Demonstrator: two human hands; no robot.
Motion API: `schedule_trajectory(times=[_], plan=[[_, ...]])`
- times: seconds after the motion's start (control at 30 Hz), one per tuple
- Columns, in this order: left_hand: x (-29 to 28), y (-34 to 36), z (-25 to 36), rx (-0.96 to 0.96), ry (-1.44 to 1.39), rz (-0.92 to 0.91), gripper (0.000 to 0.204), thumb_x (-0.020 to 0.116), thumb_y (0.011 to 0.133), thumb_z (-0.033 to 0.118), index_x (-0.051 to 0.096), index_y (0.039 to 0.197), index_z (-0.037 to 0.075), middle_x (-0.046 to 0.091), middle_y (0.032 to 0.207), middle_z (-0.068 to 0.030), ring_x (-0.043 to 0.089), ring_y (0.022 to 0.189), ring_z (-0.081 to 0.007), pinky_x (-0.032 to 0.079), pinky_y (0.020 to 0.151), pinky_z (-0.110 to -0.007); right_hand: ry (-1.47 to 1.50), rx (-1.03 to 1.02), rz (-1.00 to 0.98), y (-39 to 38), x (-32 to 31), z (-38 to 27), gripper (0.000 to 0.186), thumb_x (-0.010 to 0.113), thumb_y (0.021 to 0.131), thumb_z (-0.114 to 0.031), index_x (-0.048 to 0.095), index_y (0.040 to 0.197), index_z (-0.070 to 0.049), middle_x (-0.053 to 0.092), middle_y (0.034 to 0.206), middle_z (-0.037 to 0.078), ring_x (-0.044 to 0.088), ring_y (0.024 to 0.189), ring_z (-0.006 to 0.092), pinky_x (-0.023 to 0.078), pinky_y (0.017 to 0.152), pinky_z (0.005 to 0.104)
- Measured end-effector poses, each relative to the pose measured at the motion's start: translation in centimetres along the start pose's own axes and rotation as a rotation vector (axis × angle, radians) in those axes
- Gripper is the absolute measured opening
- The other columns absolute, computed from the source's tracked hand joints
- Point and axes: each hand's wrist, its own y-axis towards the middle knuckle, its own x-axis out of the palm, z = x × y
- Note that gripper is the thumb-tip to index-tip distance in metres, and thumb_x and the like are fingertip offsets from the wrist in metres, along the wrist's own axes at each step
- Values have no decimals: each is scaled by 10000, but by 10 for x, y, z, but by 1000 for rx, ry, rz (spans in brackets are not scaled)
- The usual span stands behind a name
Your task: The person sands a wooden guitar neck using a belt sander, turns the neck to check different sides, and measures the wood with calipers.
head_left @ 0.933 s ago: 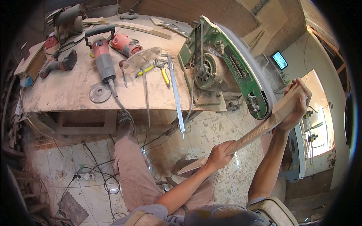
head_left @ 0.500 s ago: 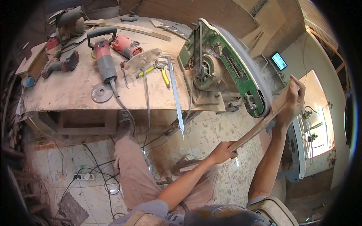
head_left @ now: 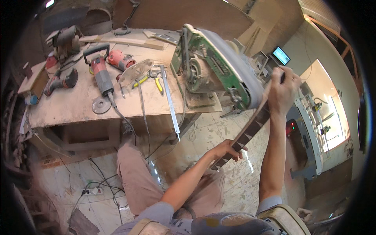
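I hold a long wooden strip [head_left: 249, 132] slantwise in both hands, its visible face dark with a row of pale triangular shapes. My left hand [head_left: 228, 151] is closed round its lower end, fingers wrapped over the face. Around the upper end, my right hand [head_left: 282, 91] is closed too. The strip's upper part is beside the rounded end of a green belt sander [head_left: 225, 64], close to its grey belt [head_left: 252, 88]. Whether wood and belt touch, I cannot tell.
On the workbench [head_left: 58, 105] lie a red-grey angle grinder [head_left: 102, 76], a cordless drill [head_left: 60, 81], yellow-handled pliers [head_left: 159, 85] and a long metal bar clamp [head_left: 169, 102]. Cables and a power strip [head_left: 93, 191] are on the tiled floor. A grey machine [head_left: 307, 137] stands at right.
The strip has turned, so its patterned face now shows. Both hands have shifted left with it, and the right hand's upper end is nearer the sander's belt. The view has tilted somewhat.
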Motion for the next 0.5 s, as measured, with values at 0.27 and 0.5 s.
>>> schedule_trajectory(times=[0.27, 0.5], plan=[[90, -45, 31, 141, 977, 714, 427, 760, 822, 186, 655, 1184, -14, 705, 944, -176, 698, 829, -306, 533, 749, -413, 890, 281, -111, 17, -80, 84, 375, 507, 1034, -302, 649, 1237, -20, 667, 1183, 156, 658, 1034, 253, 507, 937, 370], [160, -60, 81, 328, 1508, 974, 341, 764, 744, 28, 620, 1053, 15, 673, 937, -201, 666, 900, -426, 510, 810, -467, 1420, 440, 68, -23, -160, 128, 503, 433, 1080, -384, 570, 1350, 17, 659, 1315, 182, 657, 1190, 215, 521, 1008, 408]])
